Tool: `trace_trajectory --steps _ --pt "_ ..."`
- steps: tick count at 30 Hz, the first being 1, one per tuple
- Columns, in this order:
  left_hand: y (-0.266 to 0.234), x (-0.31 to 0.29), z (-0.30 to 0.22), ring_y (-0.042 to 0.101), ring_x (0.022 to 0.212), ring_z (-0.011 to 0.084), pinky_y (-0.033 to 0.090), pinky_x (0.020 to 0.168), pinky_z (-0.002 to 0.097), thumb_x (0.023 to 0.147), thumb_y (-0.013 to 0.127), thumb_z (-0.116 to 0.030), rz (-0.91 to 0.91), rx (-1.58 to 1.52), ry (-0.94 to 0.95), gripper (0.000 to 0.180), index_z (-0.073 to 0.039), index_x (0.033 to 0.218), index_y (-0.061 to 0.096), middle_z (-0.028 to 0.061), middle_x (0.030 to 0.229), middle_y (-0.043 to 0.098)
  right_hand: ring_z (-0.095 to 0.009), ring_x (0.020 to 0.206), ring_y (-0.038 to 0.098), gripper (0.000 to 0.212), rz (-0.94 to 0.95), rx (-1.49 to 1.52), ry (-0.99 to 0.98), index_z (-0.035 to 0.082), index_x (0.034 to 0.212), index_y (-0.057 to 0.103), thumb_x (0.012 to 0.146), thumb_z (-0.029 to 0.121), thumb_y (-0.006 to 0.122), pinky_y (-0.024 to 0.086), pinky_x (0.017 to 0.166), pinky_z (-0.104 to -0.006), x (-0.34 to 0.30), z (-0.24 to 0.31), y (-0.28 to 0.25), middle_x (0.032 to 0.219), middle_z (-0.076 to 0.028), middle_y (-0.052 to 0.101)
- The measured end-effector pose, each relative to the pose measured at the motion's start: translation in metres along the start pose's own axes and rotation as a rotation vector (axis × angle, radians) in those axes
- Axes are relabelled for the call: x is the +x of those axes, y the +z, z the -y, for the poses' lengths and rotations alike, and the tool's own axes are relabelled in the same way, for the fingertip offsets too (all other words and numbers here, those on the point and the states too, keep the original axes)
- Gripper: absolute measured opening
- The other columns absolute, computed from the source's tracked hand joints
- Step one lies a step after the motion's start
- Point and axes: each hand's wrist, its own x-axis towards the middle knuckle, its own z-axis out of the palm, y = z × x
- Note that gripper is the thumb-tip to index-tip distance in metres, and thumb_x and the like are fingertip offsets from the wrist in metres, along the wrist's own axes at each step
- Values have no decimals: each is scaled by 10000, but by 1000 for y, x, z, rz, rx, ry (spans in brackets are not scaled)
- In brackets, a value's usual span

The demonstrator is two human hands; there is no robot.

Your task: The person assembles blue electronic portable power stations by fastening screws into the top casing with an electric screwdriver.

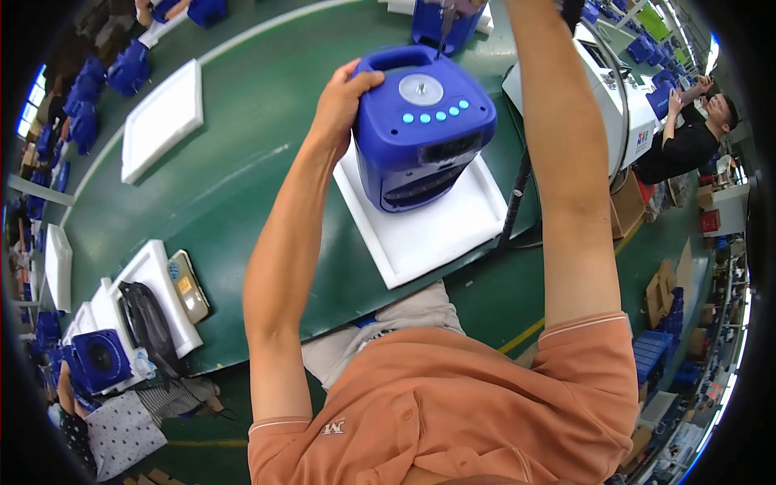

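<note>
A blue portable speaker [424,121] stands on a white foam tray [380,255] in front of me. Its top carries a handle, a round pale disc and a row of lit buttons. My left hand [346,101] is closed on its upper left corner beside the handle, thumb lying on top. My right arm stretches up past the speaker's right side, and its hand lies beyond the upper edge of the picture. A thin dark shaft [445,34] points down at the handle's rear; what holds it is unclear.
Another blue speaker [453,31] stands behind. A white machine [602,89] with a dark cable is on the right. White foam pieces [163,120] lie on the green table [234,194]; a black strap [149,319] is at left. Co-workers sit left and right [687,145].
</note>
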Motion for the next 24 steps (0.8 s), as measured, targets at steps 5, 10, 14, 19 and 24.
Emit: trace_trajectory --steps 5,10,14,19,24 --pt "-22 18 -2 679 915 163 569 750 255 870 734 -159 133 34 -84 530 10 1348 579 85 1080 685 -118 564 542 497 -4 346 404 -36 1077 637 1039 457 590 435 523 -309 -5 39 0 711 -37 612" --pt "-21 12 2 663 827 159 553 656 255 831 774 -126 -37 -217 -44 527 34 1298 587 83 1014 676 -114 544 589 620 77 402 796 -54 1127 613 999 552 603 454 489 -291 53 100 -28 666 -43 620" --pt "15 -30 -2 640 816 151 539 688 269 816 777 -100 -182 -221 -3 588 58 1340 559 73 978 659 -223 594 672 728 35 -174 118 -100 1071 629 992 619 548 522 575 -372 97 83 -44 710 -135 683" --pt "17 -73 -7 651 940 163 513 873 306 865 745 -196 -266 14 135 607 109 1355 557 110 1087 684 -420 655 684 761 -172 -337 -291 -129 1060 642 1005 617 501 534 670 -471 103 59 -21 742 -276 695" --pt "-3 -58 17 640 1060 199 475 993 309 923 714 -295 -349 119 189 649 143 1368 536 160 1182 682 -330 583 673 658 130 -293 33 -116 1040 628 1030 534 532 523 598 -449 100 19 -33 649 -201 658"
